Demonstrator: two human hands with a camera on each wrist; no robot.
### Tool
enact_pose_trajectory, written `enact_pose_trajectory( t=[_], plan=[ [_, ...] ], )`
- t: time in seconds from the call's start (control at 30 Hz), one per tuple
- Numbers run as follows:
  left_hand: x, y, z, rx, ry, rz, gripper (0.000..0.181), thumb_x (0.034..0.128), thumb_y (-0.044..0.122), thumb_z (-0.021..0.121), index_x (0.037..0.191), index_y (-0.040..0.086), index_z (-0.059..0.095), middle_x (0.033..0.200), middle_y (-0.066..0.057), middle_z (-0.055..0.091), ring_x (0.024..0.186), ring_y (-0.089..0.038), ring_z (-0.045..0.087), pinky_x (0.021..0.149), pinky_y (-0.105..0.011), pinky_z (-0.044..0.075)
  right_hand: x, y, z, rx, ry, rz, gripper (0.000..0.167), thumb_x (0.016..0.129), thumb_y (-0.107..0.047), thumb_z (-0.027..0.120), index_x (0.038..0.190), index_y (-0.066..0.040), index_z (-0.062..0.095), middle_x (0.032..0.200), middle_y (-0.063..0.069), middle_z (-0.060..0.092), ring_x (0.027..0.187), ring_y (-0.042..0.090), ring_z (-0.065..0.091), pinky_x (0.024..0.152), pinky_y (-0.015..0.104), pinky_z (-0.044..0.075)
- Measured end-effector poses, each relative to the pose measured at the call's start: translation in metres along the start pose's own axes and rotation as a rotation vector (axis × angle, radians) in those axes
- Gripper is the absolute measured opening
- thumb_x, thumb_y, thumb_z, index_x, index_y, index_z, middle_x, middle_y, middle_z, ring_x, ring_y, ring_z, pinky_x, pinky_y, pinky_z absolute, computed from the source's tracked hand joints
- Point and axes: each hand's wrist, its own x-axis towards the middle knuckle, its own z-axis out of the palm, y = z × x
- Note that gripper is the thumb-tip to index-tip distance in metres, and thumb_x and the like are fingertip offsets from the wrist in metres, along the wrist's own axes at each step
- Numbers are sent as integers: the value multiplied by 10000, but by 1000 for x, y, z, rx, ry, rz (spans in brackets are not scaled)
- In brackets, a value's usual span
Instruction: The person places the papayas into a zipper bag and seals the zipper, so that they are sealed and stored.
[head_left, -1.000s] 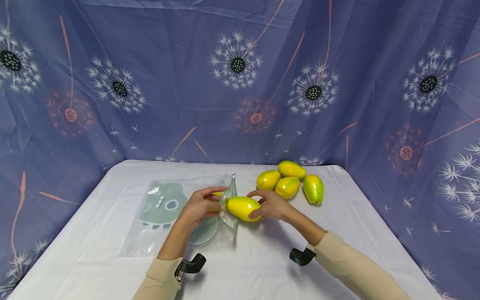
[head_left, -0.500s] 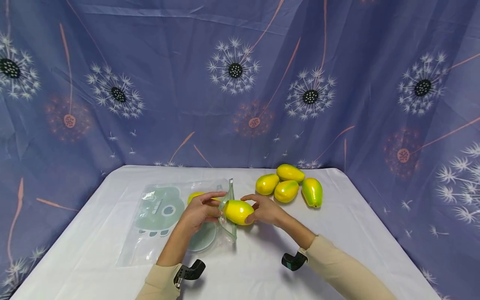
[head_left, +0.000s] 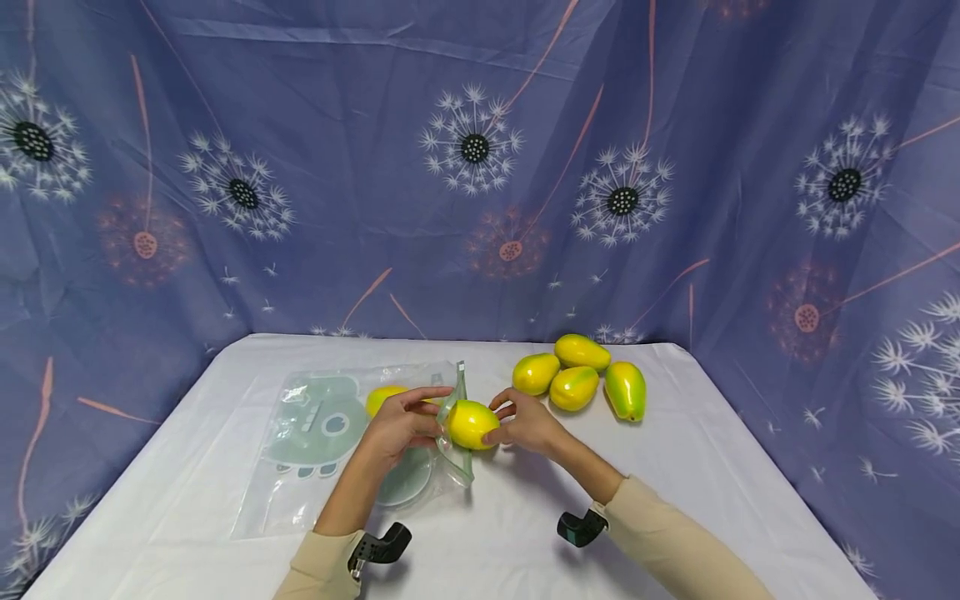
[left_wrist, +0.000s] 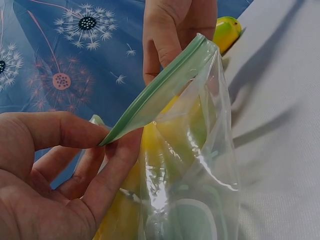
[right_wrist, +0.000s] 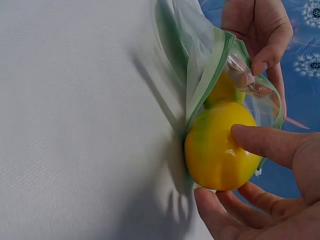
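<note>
A clear zip bag (head_left: pixel 258 492) with a green cartoon print lies on the table, its mouth held up and open toward the right. My left hand (head_left: pixel 401 427) pinches the bag's green zip edge (left_wrist: pixel 155 90) between thumb and fingers. One yellow papaya (head_left: pixel 384 400) is inside the bag, partly hidden by that hand. A second yellow-green papaya (right_wrist: pixel 217 150) is partway through the mouth, its inner end touching or close to the first. My right hand (head_left: pixel 528 423) holds the outer end of this second papaya, thumb on one side and fingers on the other.
Several more papayas, among them a greener papaya (head_left: pixel 626 392), lie grouped at the back right of the white-clothed table (head_left: pixel 675 492). A blue dandelion-print curtain (head_left: pixel 360 192) hangs behind and at both sides.
My right hand has moved left, pushing the papaya deeper into the bag's mouth. The papaya inside has come more into sight left of my left hand, which keeps its pinch on the zip edge.
</note>
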Motion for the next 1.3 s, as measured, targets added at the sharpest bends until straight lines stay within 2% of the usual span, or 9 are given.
enact_pose_trajectory(
  t=[0.1,0.3,0.4,0.83,1.0,1.3],
  plan=[
    [-1,0,-1,5,-4,-3,609,760,-152,643,1341,29,656,986,-105,610,690,-189,637,632,-335,607,2,1,2,10,1,-10,533,703,-87,890,1161,-33,622,1123,177,670,926,235,667,741,376,610],
    [-2,2,-1,11,-25,-6,602,776,-132,651,1353,38,649,1016,-112,624,714,-193,636,667,-353,614,3,-2,4,1,-27,1,542,731,-127,890,1205,-81,630,960,134,668,747,242,662,701,388,605],
    [-1,1,0,8,-25,-6,601,774,-135,652,1347,45,655,1011,-106,630,720,-193,639,667,-353,614,3,-3,5,7,-44,1,540,746,-135,885,1221,-90,630,923,122,663,713,240,653,681,381,603],
    [1,-2,-2,-14,-17,-17,601,769,-138,664,1345,35,653,995,-102,642,765,-212,663,665,-354,620,7,0,14,51,-9,-5,464,763,-158,873,1146,-55,632,1016,133,707,754,195,668,690,357,604],
    [1,-2,-2,-14,-14,-19,598,770,-132,667,1344,35,654,984,-93,647,761,-211,662,660,-349,618,8,1,14,44,-19,-22,466,773,-166,865,1181,-78,658,947,124,719,744,254,679,687,373,601],
    [1,-1,-1,-28,-18,-21,621,760,-142,671,1361,9,631,959,-79,625,766,-212,656,648,-340,615,8,-1,16,89,-18,-7,470,788,-133,841,1221,-68,671,1011,137,712,784,245,686,720,375,610]
  ],
)
